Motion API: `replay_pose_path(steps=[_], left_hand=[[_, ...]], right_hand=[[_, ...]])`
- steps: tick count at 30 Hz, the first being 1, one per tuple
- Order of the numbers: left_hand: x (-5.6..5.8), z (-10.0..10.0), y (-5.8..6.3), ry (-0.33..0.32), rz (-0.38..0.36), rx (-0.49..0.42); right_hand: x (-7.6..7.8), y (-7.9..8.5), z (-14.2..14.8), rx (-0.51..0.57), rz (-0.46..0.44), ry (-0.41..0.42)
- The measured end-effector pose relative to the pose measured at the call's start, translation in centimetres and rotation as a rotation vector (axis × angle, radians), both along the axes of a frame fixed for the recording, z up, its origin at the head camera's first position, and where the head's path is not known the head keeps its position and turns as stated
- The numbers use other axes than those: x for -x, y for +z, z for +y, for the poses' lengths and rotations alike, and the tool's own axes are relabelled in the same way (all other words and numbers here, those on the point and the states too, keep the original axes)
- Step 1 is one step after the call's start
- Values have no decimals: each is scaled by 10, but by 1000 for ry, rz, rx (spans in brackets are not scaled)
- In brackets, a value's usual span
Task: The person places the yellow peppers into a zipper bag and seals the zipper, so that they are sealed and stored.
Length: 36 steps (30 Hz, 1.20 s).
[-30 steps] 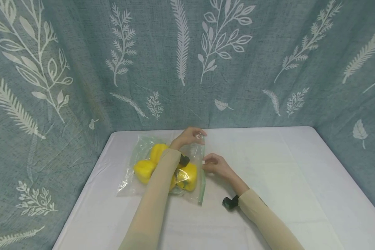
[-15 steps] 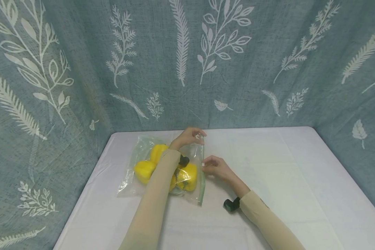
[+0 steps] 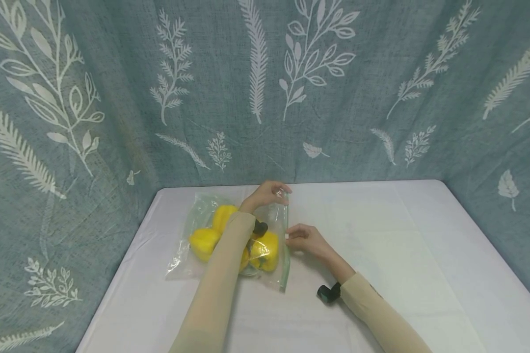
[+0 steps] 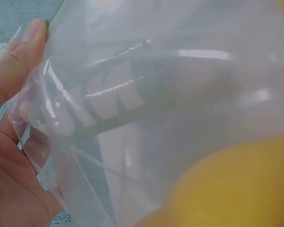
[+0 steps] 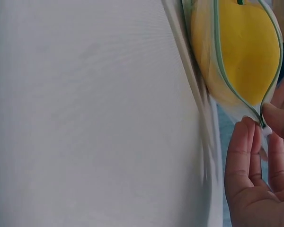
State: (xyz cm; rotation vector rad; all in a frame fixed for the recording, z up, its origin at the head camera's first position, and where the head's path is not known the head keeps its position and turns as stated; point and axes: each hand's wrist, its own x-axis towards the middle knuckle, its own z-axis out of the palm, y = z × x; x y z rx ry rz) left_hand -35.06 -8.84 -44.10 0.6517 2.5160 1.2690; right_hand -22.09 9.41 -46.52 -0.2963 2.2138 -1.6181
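Note:
A clear zip bag (image 3: 182,251) with a green zip strip (image 3: 285,269) lies on the table with several yellow bell peppers (image 3: 204,242) inside. At its far right corner my left hand (image 3: 263,195) holds the plastic beside the strip, thumb and fingers on either side in the left wrist view. My right hand (image 3: 309,240) pinches the small white slider (image 5: 267,131) on the strip. In the right wrist view the bag's mouth gapes on the near side of the slider, showing a pepper (image 5: 248,52). My left forearm hides part of the peppers.
A white cloth (image 3: 393,274) covers the table. Behind it and at both sides hangs a blue-green curtain (image 3: 229,98) with white leaf prints. Each wrist bears a black camera, the right one (image 3: 329,293) just above the cloth.
My right hand has slid slightly toward the near side along the strip, with the slider. My left hand keeps its hold on the far corner, and the peppers lie as before.

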Motion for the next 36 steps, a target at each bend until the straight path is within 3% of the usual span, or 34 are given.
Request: replay_pose_path(steps=[12, 19, 22, 36], left_hand=[[-3, 2, 6, 15, 34, 11], [-3, 1, 7, 5, 25, 3], [-3, 1, 7, 10, 20, 6], [0, -3, 4, 32, 10, 17]], right_hand=[[-2, -2, 1, 20, 27, 4], [10, -31, 0, 20, 22, -15], [9, -35, -1, 13, 29, -24], [0, -36, -1, 58, 66, 37]])
